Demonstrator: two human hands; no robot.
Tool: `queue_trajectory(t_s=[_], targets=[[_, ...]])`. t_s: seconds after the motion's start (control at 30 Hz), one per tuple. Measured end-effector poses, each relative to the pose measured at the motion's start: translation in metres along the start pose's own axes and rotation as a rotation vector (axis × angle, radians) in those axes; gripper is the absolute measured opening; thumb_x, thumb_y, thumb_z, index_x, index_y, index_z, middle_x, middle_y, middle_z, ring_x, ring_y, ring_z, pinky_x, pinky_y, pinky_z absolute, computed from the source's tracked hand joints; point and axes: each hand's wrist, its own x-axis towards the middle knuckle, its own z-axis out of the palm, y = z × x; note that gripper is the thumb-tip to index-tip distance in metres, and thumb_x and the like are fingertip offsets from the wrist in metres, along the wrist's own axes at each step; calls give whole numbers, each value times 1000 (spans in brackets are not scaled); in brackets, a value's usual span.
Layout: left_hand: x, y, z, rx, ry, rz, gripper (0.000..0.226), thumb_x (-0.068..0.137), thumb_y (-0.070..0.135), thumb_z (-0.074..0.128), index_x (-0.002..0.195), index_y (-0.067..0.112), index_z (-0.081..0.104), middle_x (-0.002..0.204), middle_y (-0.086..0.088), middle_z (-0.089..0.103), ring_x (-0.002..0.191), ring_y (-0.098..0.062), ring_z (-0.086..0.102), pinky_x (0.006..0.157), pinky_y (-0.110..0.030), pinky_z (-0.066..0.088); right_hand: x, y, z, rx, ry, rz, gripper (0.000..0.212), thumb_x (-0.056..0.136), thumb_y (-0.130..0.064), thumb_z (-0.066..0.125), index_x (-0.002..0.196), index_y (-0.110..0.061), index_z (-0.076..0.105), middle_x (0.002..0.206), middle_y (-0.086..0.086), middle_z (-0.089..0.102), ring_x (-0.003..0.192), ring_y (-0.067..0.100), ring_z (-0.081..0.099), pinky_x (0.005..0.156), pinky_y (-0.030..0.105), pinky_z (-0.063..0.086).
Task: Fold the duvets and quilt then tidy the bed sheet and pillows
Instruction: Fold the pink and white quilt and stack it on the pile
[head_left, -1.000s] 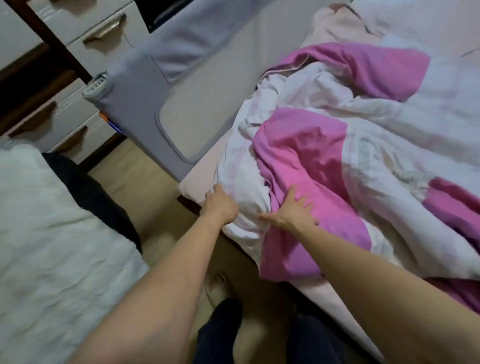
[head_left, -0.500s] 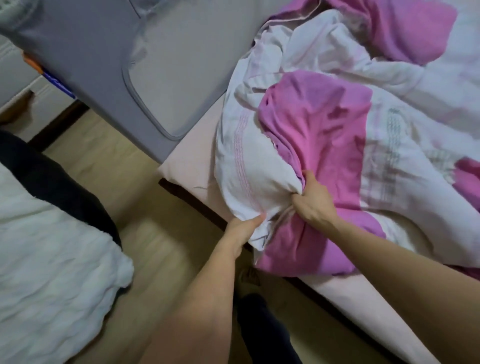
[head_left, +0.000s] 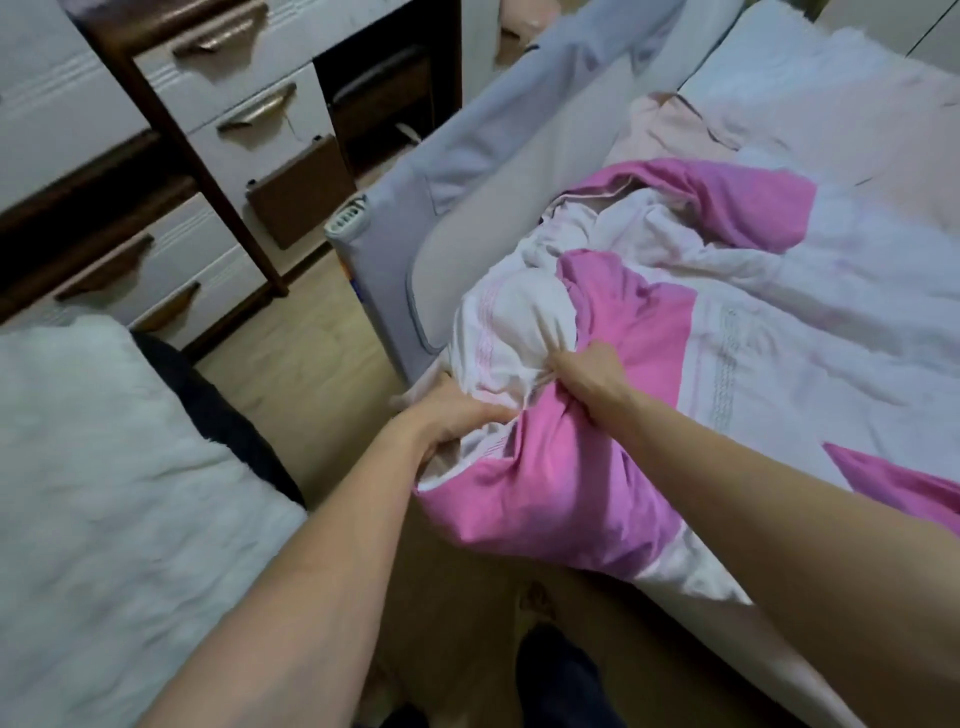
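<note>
A crumpled pink-and-white duvet (head_left: 753, 332) lies across the bed, its near corner bunched and hanging past the mattress edge. My left hand (head_left: 452, 415) grips the white underside of that corner. My right hand (head_left: 587, 371) grips a fold where white meets pink, just right of the left hand. A pale pink cloth (head_left: 670, 130) lies crumpled further up the bed. A white fluffy sheet (head_left: 810, 93) covers the head end of the bed.
A grey padded bed rail (head_left: 457, 171) stands along the bed's left side. White drawers with bronze handles (head_left: 234, 114) line the wall at the upper left. A white fluffy cover (head_left: 104, 493) over something dark sits at the left. Wooden floor (head_left: 311, 364) runs between.
Both hands closed on the duvet corner and pulled it off the mattress edge toward me. The view tilted up, showing the drawers and the head end of the bed.
</note>
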Motion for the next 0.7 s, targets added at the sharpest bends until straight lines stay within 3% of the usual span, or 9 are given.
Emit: queue_trajectory(t_s=[0.07,0.13,0.2,0.27,0.37,0.47,0.53,0.63,0.7], targets=[[-9,-23,-18,160,19,40,114,46,52,77,144,21,28,138,4,49,117,-18,54,101,-34,45,-28,-3,23,2,18,11,26,77,-10,52,53,-3,58,34,4,48,22,13,39,30,11,24],[-28,-36,-33,313,35,145,109,58,51,64,150,16,18,148,-4,35,130,-23,44,107,-33,39,-54,0,43,-20,28,7,27,77,-9,53,51,-5,55,42,6,51,30,15,45,34,18,32],[-61,-26,-68,498,12,263,71,81,32,58,143,11,33,143,-11,42,123,-22,48,100,-25,39,-77,-4,62,-18,35,16,25,78,-9,58,53,-7,53,50,6,52,45,17,49,46,25,39],[-89,-10,-115,672,-46,214,38,94,13,49,131,8,50,132,-11,54,112,-25,53,86,-20,39,-96,-16,84,39,32,26,17,74,-9,65,61,-4,56,59,6,54,55,18,51,51,28,40],[-112,-8,-167,851,106,115,37,97,21,49,130,5,54,132,-12,56,117,-28,54,88,-26,39,-114,-39,126,208,49,-44,20,66,-4,66,84,-2,59,75,8,54,70,19,54,50,25,44],[-113,-49,-160,675,160,71,41,91,24,61,123,-1,57,124,-18,61,109,-30,59,79,-28,44,-133,-31,172,179,1,-94,49,65,-9,61,112,-2,50,103,15,59,95,28,58,80,40,53],[-116,-74,-145,490,76,-47,47,87,35,65,115,-2,59,113,-14,65,95,-26,64,71,-26,48,-137,-12,183,135,3,-87,47,69,-15,60,114,-2,51,110,16,61,101,30,59,89,43,49],[-112,-93,-136,392,-90,-137,42,86,38,61,107,1,64,99,-8,67,73,-16,62,56,-21,46,-126,-11,161,117,58,-153,29,78,-27,60,97,-5,56,88,9,62,78,22,58,70,35,51],[-107,-102,-132,270,-103,-77,37,87,37,57,107,6,66,102,-10,69,80,-19,64,65,-26,52,-107,-35,143,159,130,-265,39,75,-31,57,100,-1,58,82,7,59,73,18,55,61,25,45]])
